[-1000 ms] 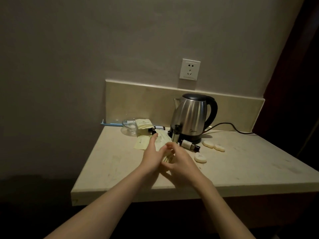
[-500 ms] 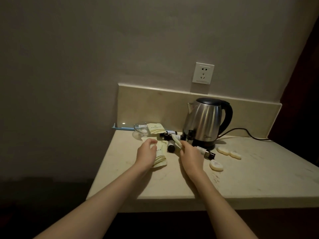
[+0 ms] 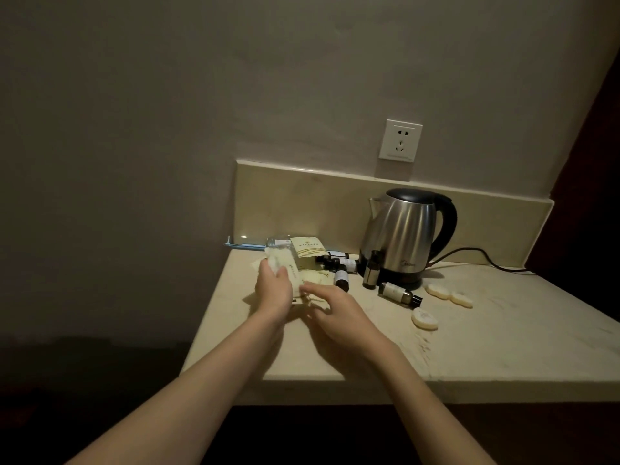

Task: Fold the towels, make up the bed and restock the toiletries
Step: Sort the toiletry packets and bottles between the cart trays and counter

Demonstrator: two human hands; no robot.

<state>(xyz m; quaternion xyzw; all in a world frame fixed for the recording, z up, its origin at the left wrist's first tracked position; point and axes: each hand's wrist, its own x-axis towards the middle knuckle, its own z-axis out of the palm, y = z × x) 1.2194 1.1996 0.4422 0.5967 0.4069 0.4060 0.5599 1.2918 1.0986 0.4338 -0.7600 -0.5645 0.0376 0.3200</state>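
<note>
Mid-frame, the left hand (image 3: 273,290) pinches a packet (image 3: 285,266); the right hand (image 3: 335,310) hovers, fingers loosely spread, over sachets (image 3: 313,280) on the desk (image 3: 469,357). Behind, bottles (image 3: 399,293) and soaps (image 3: 424,318) lie scattered: restocking looks unfinished. No towels or bed in view.

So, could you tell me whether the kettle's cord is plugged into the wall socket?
No, the wall socket is empty above the kettle.

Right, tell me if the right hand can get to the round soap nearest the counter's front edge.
Probably yes: the right hand hovers just left of that soap, with only bare counter between.
</note>
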